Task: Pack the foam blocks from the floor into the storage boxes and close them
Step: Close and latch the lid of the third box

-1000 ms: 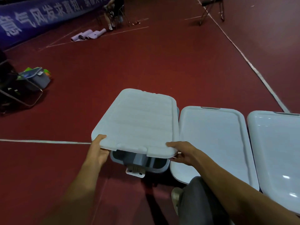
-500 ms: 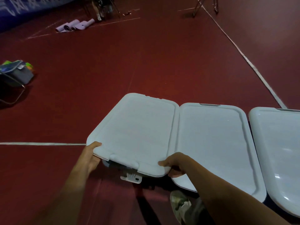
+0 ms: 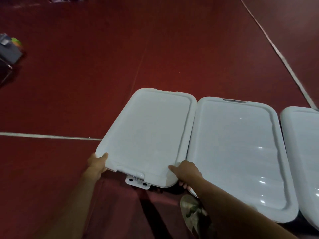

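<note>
Dark red floor [image 3: 86,75], a white line [image 3: 51,136] running in from nine o'clock; three white-lidded storage boxes stand on it side by side: left box [image 3: 148,131] at six, middle box [image 3: 238,152] at four, right box [image 3: 303,152] at three; grey bin [image 3: 8,50] at ten.

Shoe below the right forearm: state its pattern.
The fabric shoe bears a mottled green-and-pale camouflage pattern, best seen in the head view.
</note>
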The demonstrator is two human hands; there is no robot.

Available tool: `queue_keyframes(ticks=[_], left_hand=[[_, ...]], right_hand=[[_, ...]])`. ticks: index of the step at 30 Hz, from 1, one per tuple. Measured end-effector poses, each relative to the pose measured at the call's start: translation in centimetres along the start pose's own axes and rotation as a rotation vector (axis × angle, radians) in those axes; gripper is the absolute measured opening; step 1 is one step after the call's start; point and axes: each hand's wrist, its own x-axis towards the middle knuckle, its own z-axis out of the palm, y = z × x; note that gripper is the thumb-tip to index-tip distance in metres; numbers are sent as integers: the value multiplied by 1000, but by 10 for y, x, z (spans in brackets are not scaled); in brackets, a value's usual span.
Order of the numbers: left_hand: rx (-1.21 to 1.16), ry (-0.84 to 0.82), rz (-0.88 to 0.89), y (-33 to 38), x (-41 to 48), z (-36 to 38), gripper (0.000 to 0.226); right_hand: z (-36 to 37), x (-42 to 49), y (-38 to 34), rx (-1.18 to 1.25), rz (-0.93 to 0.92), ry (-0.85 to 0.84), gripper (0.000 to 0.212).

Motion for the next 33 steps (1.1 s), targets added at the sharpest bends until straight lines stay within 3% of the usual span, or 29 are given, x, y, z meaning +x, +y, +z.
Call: queue_keyframes(ticks=[8, 11, 15, 19, 25, 27, 30, 33], left_hand=[[394, 55, 93, -7, -21, 17, 55], [152, -35, 27, -11, -33, 16, 52], [-102, -248, -133, -17, -48, 16, 80], [-187, -282, -170, -15, -47, 22, 104], [-213, -278, -120, -22, -48, 22, 91], [-230, -273, -98, -25, -51, 25, 89], [-222, -248, -108, -23, -49, 26, 90], [-202, -232, -126, -20, -46, 28, 86]], right_hand=[[11, 14, 3, -155, -52, 174, 62], [10, 11, 1, -303, -92, 235, 60], [15, 3, 1, -544, -177, 367, 60], [22, 2, 3, -540, -168, 409, 55], [39, 7, 12, -370, -157, 573, 40], [43, 10, 15, -394, -197, 614, 45], [43, 18, 18, -580, -299, 562, 73], [43, 28, 21, -639, -363, 459, 69]])
